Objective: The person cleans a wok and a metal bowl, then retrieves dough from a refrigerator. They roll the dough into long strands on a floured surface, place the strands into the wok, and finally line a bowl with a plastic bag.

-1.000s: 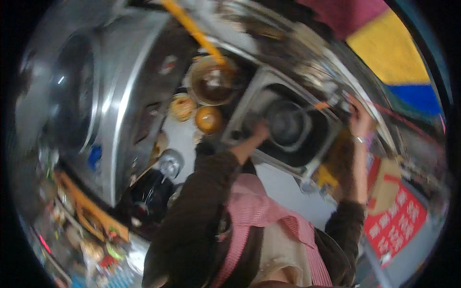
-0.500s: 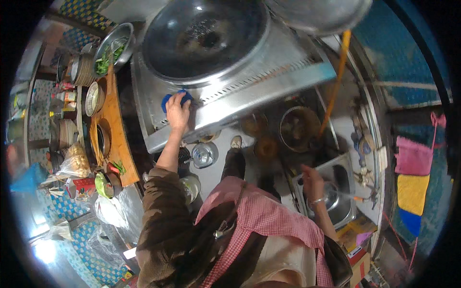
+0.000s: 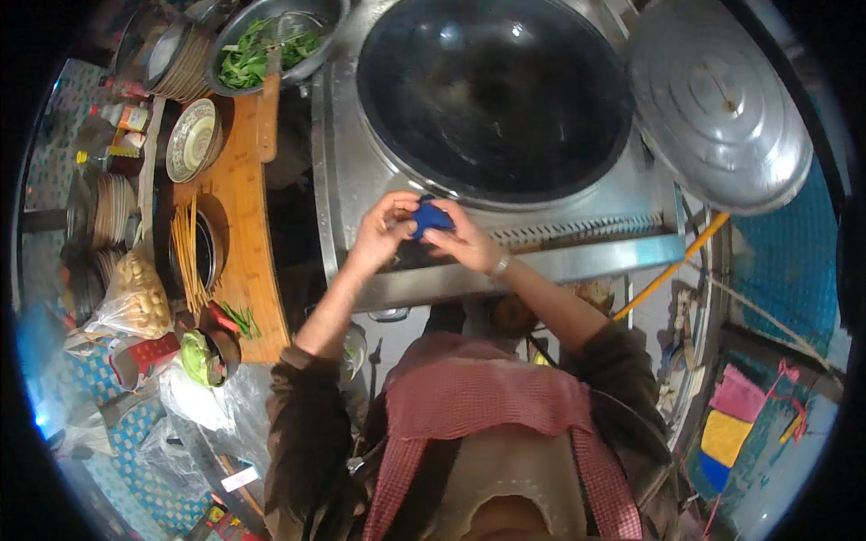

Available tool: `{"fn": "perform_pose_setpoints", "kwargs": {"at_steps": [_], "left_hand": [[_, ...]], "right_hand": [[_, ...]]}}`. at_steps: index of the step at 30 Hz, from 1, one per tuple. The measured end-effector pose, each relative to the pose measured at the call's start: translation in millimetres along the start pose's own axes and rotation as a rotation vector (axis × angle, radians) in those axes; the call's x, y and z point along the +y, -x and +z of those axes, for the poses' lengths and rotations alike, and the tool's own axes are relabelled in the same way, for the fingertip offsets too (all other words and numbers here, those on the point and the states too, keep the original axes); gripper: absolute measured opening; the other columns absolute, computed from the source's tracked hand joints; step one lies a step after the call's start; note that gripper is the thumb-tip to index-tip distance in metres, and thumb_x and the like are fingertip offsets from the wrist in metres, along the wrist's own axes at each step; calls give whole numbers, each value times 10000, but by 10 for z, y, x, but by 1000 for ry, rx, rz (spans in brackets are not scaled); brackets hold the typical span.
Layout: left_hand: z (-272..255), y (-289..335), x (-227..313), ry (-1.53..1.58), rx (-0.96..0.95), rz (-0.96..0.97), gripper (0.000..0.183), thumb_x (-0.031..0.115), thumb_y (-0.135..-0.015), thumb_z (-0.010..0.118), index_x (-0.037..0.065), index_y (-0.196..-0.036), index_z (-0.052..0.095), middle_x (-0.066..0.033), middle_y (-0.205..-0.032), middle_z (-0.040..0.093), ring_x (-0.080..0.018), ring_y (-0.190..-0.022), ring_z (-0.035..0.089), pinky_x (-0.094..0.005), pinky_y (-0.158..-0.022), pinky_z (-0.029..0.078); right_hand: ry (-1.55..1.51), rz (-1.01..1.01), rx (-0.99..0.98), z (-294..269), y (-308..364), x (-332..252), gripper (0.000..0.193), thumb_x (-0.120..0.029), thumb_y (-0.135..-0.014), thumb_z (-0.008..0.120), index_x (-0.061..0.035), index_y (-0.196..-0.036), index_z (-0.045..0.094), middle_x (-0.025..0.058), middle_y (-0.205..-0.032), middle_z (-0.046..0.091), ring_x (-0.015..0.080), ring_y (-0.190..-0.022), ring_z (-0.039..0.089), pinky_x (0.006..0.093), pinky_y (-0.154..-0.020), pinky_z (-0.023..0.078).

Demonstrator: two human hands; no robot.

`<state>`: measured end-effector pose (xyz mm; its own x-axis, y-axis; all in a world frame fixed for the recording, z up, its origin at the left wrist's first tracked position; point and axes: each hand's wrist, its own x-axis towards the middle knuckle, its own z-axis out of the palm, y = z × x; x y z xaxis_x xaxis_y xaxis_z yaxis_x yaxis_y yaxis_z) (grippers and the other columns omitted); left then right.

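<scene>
Both of my hands meet over the front of the steel stove top, just below the wok's near rim. Between them is a small blue cloth [image 3: 431, 219], bunched up. My left hand [image 3: 386, 227] pinches its left side with bent fingers. From the other side my right hand [image 3: 466, 242] grips it, the thumb lying under its lower edge. The large dark wok [image 3: 496, 99] sits right behind my hands, its inside wet and shiny. Around it lies the steel stove top [image 3: 347, 198], with a slotted strip along its front.
A big metal lid [image 3: 722, 99] leans at the right of the wok, above an orange pole [image 3: 672, 267]. On the left, a wooden board [image 3: 242, 257] holds a patterned bowl [image 3: 191, 142] and chopsticks [image 3: 186, 252]. A metal bowl of green leaves [image 3: 271, 45] stands at the back left.
My right hand has come up from beside the sink to join my left on the cloth. The cloth is lifted off the stove's front. My view has shifted toward the stove.
</scene>
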<state>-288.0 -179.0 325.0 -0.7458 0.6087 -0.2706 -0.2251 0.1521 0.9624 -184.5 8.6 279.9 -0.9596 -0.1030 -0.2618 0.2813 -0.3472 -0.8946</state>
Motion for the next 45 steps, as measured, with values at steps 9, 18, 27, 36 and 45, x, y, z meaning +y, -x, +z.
{"fn": "perform_pose_setpoints", "kwargs": {"at_steps": [9,18,27,36,45], "left_hand": [[10,423,-714,-875,127,193,762,239,-741,869,192,-1438,563,-149,-1425,561,-361,-1319,538,-433,-1058,510],[16,383,-1007,-713,103,179,503,90,-799,757,168,-1288,664,-101,-1184,643,-326,-1112,627,-436,-889,561],[-500,931,-388,-700,193,148,538,-18,-707,820,119,-1213,700,-130,-1151,666,-347,-1075,653,-410,-912,539],[-511,624,-509,-886,96,57,507,7,-744,764,108,-1232,671,-160,-1137,652,-375,-1072,636,-424,-928,514],[-450,391,-596,-969,-12,28,510,-14,-725,767,126,-1208,678,-140,-1111,648,-390,-1081,613,-464,-926,503]], "right_hand": [[1104,-498,268,482,-3181,-935,394,-350,-860,741,-108,-1165,680,141,-1105,747,377,-1031,704,469,-921,539],[1913,-438,138,451,-4377,-146,364,-274,-1040,444,-57,-1240,658,222,-1021,741,408,-973,689,514,-899,511],[1700,-823,7,344,-1040,815,278,-268,-886,661,-105,-1110,682,224,-1240,668,334,-1138,644,457,-957,543],[1427,-361,121,-21,-427,528,199,-182,-871,636,-116,-1053,680,148,-1158,642,341,-1147,648,460,-892,574],[1343,336,846,-2418,886,114,127,-81,-804,629,-37,-902,698,185,-1114,653,381,-1029,642,486,-868,548]]}}
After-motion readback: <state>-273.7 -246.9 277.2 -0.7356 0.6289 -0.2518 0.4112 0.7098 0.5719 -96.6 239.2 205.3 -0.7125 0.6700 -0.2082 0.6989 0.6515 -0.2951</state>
